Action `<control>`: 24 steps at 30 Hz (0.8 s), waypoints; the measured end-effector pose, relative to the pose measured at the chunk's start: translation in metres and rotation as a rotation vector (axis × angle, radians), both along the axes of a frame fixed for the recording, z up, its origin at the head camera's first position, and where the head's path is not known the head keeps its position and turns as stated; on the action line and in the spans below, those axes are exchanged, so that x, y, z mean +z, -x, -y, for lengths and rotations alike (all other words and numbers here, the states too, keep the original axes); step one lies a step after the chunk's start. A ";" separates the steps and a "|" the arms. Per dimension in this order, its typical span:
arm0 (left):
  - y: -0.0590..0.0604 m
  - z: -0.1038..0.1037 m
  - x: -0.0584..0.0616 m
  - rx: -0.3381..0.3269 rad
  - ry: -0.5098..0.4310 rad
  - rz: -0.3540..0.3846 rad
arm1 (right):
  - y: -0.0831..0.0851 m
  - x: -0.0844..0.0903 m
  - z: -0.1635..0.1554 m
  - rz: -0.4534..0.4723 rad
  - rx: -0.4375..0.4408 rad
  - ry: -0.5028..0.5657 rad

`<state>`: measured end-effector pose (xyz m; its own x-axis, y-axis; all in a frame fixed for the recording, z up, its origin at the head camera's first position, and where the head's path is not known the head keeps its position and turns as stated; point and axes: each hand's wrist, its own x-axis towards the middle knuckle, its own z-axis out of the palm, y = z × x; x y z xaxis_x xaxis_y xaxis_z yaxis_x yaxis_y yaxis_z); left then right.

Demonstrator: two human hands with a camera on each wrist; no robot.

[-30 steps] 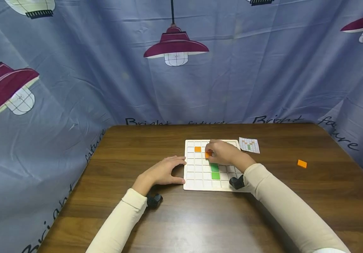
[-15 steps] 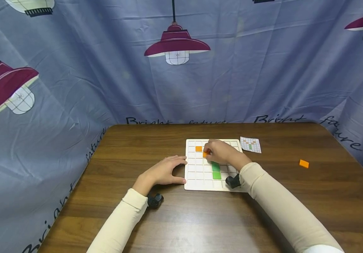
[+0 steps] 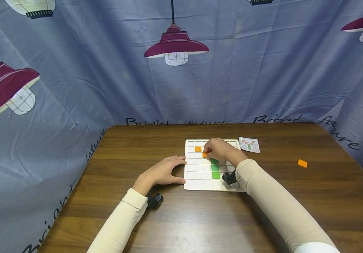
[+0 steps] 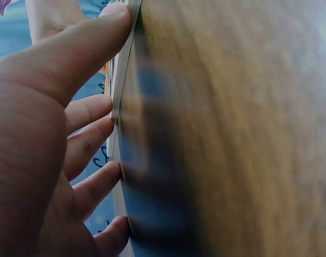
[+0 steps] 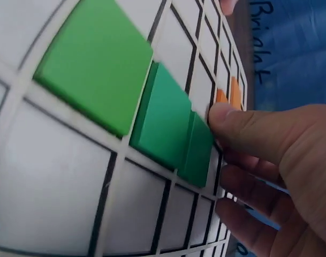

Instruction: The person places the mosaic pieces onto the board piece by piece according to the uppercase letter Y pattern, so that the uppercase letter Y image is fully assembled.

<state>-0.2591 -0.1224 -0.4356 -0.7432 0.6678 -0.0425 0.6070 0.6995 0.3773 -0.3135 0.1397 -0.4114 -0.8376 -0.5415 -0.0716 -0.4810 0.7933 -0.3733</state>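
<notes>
A white gridded board [image 3: 197,182] lies on the table. My right hand [image 3: 221,149] is over its upper part, thumb and fingers pinching an orange tile [image 3: 204,155] at a square; the fingers partly cover it. A second orange tile [image 3: 198,149] sits one square up and to the left. Below my right hand runs a column of green tiles: a light green tile [image 5: 98,67] and two darker ones, the nearer dark green tile [image 5: 163,118] slightly askew. My left hand [image 3: 162,172] is spread at the board's left edge, thumb and fingertips against it.
A small printed pattern card [image 3: 249,144] lies beside the board's upper right corner. Farther right on the wooden table [image 3: 156,140] is a loose orange tile [image 3: 302,163]. A blue curtain [image 3: 232,88] hangs behind the table.
My right hand has shifted slightly left with the orange tile, and its wrist has moved left too. The left hand stays at the board's edge.
</notes>
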 end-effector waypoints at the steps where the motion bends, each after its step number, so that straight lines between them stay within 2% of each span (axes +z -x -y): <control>1: 0.000 0.000 -0.001 0.002 0.002 0.003 | -0.001 0.000 0.000 0.007 0.002 -0.013; 4: 0.000 0.000 -0.003 0.009 0.010 0.014 | -0.005 -0.001 -0.003 -0.007 0.015 -0.030; 7: 0.000 0.000 -0.003 0.006 0.009 0.021 | -0.011 -0.001 -0.018 -0.043 0.015 -0.001; 11: 0.002 0.000 0.000 0.007 0.003 0.019 | -0.021 0.004 -0.055 -0.111 -0.003 0.030; 14: 0.003 0.000 0.001 0.010 0.009 0.008 | -0.032 0.007 -0.089 -0.166 -0.017 0.016; 18: 0.004 0.000 -0.001 0.010 0.009 0.004 | -0.053 0.005 -0.133 -0.193 -0.061 -0.012; 24: 0.002 0.000 -0.002 0.021 -0.011 0.034 | -0.089 -0.010 -0.186 -0.245 -0.134 -0.024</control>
<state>-0.2609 -0.1229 -0.4375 -0.7553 0.6525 -0.0611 0.5786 0.7078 0.4053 -0.2241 0.3256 -0.4214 -0.8954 -0.4257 0.1305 -0.4451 0.8631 -0.2389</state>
